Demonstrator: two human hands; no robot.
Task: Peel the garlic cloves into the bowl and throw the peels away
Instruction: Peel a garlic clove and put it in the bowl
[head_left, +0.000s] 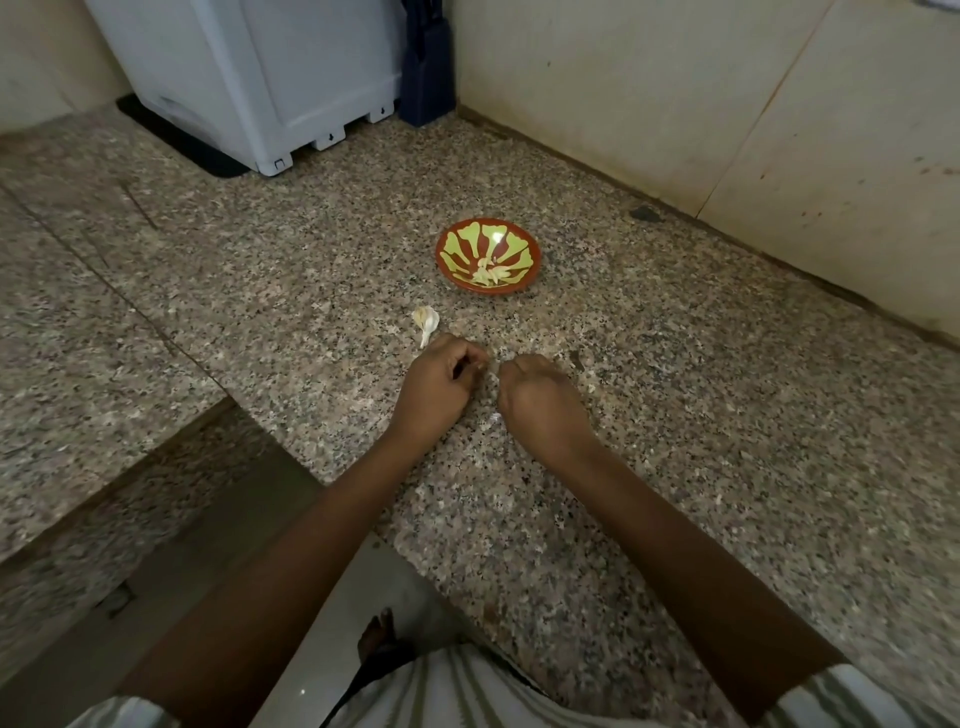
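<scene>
Garlic clove (479, 367) pinched in left hand (441, 387) | right hand (537, 400) curled, grip hidden | bowl (519, 244) beyond, holding peeled cloves (491, 273) | garlic head (427, 319) just beside left hand | risk: peel scraps lost on speckled counter (675, 415)

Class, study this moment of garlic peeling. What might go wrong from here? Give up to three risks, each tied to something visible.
1. The left hand and right hand pinch a clove over bare granite counter, short of the bowl; it may drop outside.
2. Pale peel scraps blend into the speckled stone and may be missed.
3. The loose garlic bulb piece beside the left hand may get knocked.
</scene>
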